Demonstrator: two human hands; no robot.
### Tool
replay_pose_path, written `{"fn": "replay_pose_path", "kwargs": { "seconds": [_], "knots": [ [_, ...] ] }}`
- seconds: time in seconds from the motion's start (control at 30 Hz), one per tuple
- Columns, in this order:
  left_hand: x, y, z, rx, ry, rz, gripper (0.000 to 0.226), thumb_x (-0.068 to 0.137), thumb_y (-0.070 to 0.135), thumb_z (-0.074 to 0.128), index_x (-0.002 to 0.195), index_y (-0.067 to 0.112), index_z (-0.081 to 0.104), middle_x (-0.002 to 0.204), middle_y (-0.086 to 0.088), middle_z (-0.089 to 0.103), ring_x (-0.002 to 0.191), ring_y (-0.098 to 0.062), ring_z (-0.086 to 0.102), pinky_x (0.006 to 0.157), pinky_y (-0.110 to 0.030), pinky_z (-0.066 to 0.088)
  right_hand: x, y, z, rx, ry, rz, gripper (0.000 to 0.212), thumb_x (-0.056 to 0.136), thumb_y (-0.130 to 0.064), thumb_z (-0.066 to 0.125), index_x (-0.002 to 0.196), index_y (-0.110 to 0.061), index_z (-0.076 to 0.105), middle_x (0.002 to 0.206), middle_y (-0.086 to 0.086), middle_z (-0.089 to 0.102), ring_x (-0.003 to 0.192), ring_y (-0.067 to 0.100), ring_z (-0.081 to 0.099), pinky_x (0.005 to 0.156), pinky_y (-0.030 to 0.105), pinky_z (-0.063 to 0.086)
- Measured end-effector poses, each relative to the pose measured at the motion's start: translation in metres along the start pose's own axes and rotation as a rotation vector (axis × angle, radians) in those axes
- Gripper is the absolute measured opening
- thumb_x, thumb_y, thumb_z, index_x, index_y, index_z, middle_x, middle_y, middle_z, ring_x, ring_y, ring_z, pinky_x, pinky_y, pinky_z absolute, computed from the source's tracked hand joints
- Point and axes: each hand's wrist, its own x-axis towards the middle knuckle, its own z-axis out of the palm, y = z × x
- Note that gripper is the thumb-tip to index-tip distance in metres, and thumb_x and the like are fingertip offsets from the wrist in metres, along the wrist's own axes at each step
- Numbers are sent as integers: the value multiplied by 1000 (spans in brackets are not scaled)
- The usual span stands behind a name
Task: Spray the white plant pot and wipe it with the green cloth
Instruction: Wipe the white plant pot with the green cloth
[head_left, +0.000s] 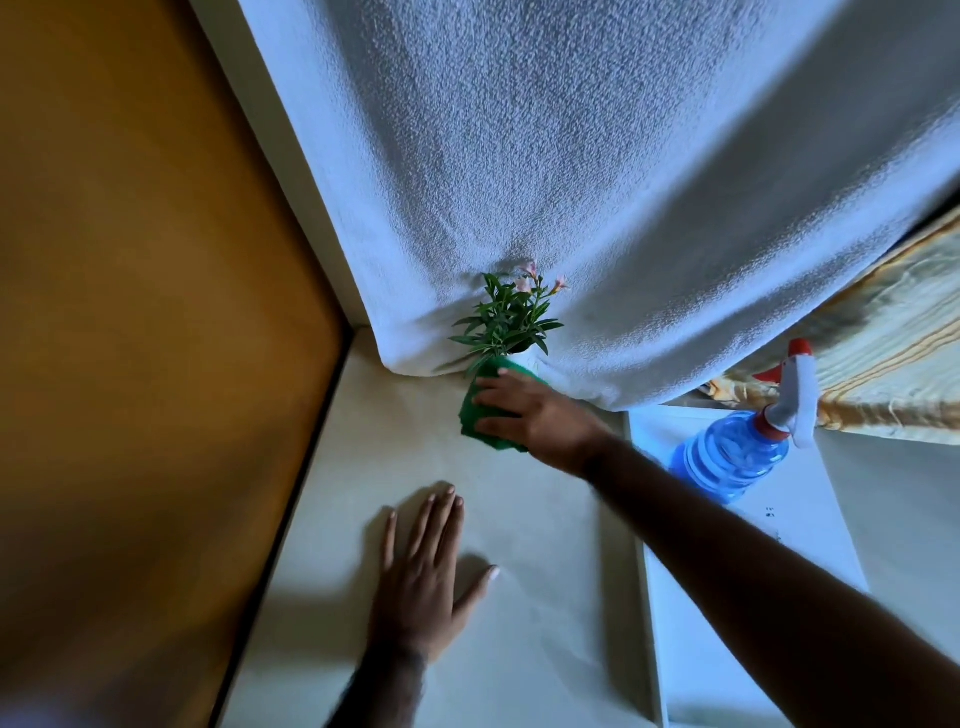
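Note:
The white plant pot (523, 359) stands at the back of the pale table (545, 597), against a hanging white cloth; only a sliver of its rim shows. Green leaves and pink flowers (506, 314) rise from it. The green cloth (470, 410) is wrapped over the pot's front, and my right hand (535, 415) presses it there, fingers curled around it. My left hand (423, 574) lies flat on the table nearer to me, fingers spread, holding nothing. The blue spray bottle (730, 457) with a white and red trigger head stands to the right, untouched.
A large white textured cloth (571, 182) hangs behind the pot. A brown wall or panel (130, 312) borders the table on the left. A white sheet or board (727, 597) lies under the bottle at right; striped yellowish fabric (883, 364) is beyond it.

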Motion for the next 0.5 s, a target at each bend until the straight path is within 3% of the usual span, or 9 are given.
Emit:
{"fn": "replay_pose_path", "kwargs": {
  "seconds": [0.1, 0.17, 0.27, 0.33, 0.4, 0.5],
  "knots": [
    [0, 1, 0, 3, 10, 3, 88, 96, 73, 47, 159, 11, 41, 170, -4, 38, 155, -21, 38, 121, -65, 35, -5, 22, -3, -71, -107, -67, 34, 71, 0, 85, 101, -11, 75, 125, 15, 68, 129, 33, 56, 118, 44, 31],
    [1, 1, 1, 4, 21, 6, 88, 96, 73, 48, 159, 11, 42, 170, -4, 38, 155, -22, 38, 121, -65, 35, -7, 27, 1, -48, -174, -41, 43, 64, 2, 89, 103, -12, 75, 126, 14, 68, 131, 31, 55, 122, 37, 23],
    [1, 1, 1, 2, 27, 8, 87, 97, 73, 47, 158, 11, 43, 169, -4, 39, 155, -22, 39, 120, -66, 35, -11, 22, 8, 12, -132, 20, 34, 75, 3, 81, 106, -10, 76, 128, 15, 67, 130, 32, 56, 123, 32, 17],
    [0, 1, 1, -3, 21, 5, 88, 97, 73, 47, 159, 11, 42, 169, -4, 39, 155, -22, 39, 120, -66, 36, -15, 17, 15, 44, -129, 61, 25, 88, 0, 64, 107, -10, 76, 128, 16, 67, 130, 32, 56, 122, 31, 17],
    [0, 0, 1, -11, 10, 1, 88, 97, 73, 47, 159, 12, 41, 170, -3, 38, 155, -22, 38, 121, -66, 35, -20, 12, 22, 92, -168, 112, 30, 91, -6, 51, 108, -11, 76, 128, 15, 67, 129, 31, 57, 121, 29, 17],
    [0, 0, 2, -9, -15, -6, 88, 97, 74, 46, 160, 12, 40, 170, -3, 37, 156, -21, 37, 121, -65, 34, -25, 1, 28, 251, -199, 271, 36, 86, 3, 57, 115, -10, 74, 133, 14, 63, 130, 31, 55, 118, 31, 28]
  ]
}}
